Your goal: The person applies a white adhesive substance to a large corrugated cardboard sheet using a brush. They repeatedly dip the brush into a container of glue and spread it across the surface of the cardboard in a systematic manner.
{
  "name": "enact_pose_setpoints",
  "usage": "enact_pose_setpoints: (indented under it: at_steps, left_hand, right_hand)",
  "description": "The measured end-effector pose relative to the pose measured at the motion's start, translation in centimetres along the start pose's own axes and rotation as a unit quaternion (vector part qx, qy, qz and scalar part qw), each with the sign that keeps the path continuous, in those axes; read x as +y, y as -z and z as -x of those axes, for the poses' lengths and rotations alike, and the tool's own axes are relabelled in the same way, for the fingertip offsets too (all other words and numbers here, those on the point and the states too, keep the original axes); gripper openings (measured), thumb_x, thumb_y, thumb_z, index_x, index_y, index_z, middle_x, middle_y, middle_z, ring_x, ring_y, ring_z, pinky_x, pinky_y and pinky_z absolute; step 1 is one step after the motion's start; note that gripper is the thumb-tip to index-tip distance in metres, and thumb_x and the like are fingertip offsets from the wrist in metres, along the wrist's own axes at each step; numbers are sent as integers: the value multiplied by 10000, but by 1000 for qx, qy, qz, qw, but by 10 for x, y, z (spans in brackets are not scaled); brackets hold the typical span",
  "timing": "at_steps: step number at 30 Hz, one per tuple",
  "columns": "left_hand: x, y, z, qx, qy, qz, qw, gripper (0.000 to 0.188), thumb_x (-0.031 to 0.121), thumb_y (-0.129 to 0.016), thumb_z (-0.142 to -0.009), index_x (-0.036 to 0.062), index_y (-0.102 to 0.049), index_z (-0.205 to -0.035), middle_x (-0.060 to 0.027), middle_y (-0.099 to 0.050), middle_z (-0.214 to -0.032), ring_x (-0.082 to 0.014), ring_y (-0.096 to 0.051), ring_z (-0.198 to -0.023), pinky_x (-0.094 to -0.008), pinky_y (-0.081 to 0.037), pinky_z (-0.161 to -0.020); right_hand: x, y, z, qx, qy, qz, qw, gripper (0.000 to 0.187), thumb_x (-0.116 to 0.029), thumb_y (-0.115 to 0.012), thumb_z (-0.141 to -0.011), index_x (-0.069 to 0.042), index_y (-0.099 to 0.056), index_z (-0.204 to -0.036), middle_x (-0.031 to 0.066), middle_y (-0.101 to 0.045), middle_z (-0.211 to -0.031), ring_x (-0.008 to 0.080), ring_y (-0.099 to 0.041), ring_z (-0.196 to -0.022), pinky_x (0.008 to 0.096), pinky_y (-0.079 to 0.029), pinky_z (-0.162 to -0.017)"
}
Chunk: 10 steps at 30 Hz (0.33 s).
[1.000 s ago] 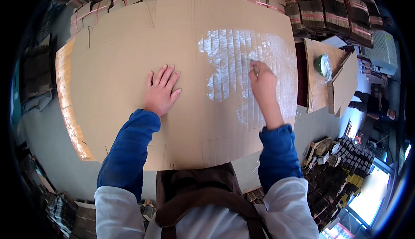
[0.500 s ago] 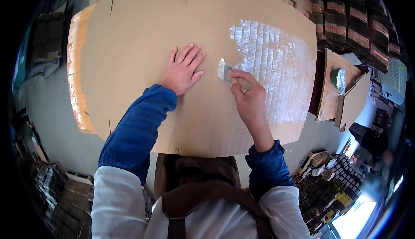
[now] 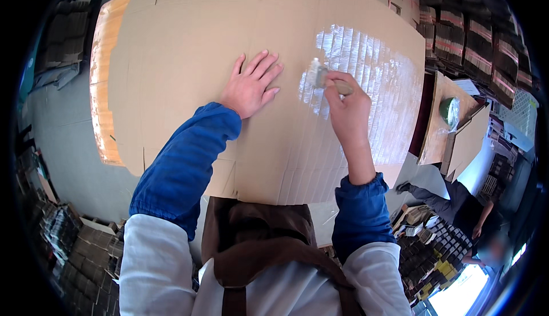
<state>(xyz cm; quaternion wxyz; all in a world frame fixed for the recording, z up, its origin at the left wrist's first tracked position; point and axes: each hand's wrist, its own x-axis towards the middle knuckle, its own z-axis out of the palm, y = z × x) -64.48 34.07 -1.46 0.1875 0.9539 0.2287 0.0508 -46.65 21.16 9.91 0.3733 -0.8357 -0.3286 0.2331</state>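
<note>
A large flat cardboard sheet (image 3: 189, 59) lies on top of a stack of the same sheets. My left hand (image 3: 251, 84) rests flat on it, fingers spread, near the middle. My right hand (image 3: 346, 107) grips a brush (image 3: 320, 76) whose bristles touch the cardboard at the left edge of a wet, shiny glue patch (image 3: 377, 82) covering the sheet's right part.
The edge of the cardboard stack (image 3: 103, 87) shows orange on the left. An open box with a green container (image 3: 449, 110) stands to the right. Bundles of folded cartons (image 3: 474, 42) line the back right. Another person (image 3: 463, 207) bends over at the lower right.
My right hand has drawn the brush from the right side of the sheet leftward to the glue patch's left edge. My left hand stayed flat on the cardboard.
</note>
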Motion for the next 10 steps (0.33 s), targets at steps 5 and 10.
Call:
enact_pose_setpoints:
  at_steps: [5,10]
  left_hand:
    - [4,1,-4,-1,5,-6,1000,561,376,-573,-956,198,-442,-1471,-5,-338,-1581,-214,-260,-1478,-559,-191,-1195]
    - [3,0,-4,-19,15,-9,1000,595,403,-581,-947,206,-423,-1486,1,-323,-1592,-208,-247,-1485,-555,-180,-1203]
  right_hand:
    - [20,7,-24,9,13,54,998,123,-143,-670,-889,-59,-688,-976,116,-633,-660,216,-600,-549,336,-480,-551]
    - [-4,-4,-29,-31,40,34,998,134,-142,-666,-892,-48,-692,-985,103,-667,-688,199,-624,-580,327,-494,-569]
